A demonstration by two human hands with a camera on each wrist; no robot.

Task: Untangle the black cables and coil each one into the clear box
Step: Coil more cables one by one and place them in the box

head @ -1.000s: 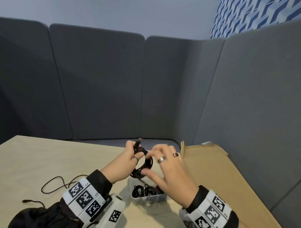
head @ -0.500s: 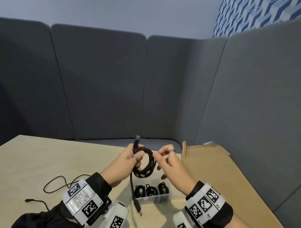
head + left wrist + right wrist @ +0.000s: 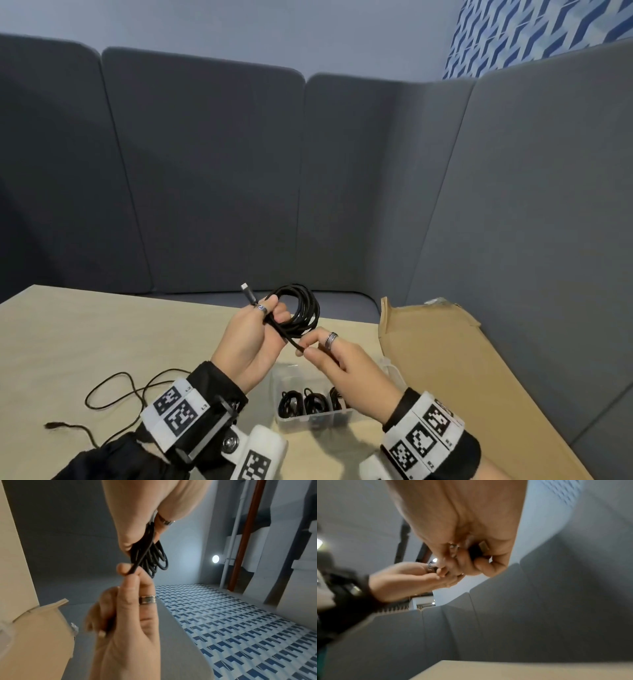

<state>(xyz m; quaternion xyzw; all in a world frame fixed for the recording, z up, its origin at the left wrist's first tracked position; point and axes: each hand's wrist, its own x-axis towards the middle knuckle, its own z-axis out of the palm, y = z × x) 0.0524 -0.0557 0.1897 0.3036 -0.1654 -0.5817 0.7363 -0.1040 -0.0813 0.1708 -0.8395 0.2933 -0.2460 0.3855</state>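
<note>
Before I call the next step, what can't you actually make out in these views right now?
- Far plug of the coiled cable: hidden in the right hand, every view.
- Clear box: right side covered by that hand in the head view, so the coil count is uncertain.
- Loose cable on the table: partly hidden behind the left sleeve.
- Right wrist view: blurred; left hand grip unreadable.

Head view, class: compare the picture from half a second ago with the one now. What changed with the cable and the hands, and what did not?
The tail that hung down toward the clear box is now taken up: the right hand pinches it just below the coil. The left hand keeps its grip on the coil, plug end up. The box with its coiled cables and the loose cable on the table stayed put.
</note>
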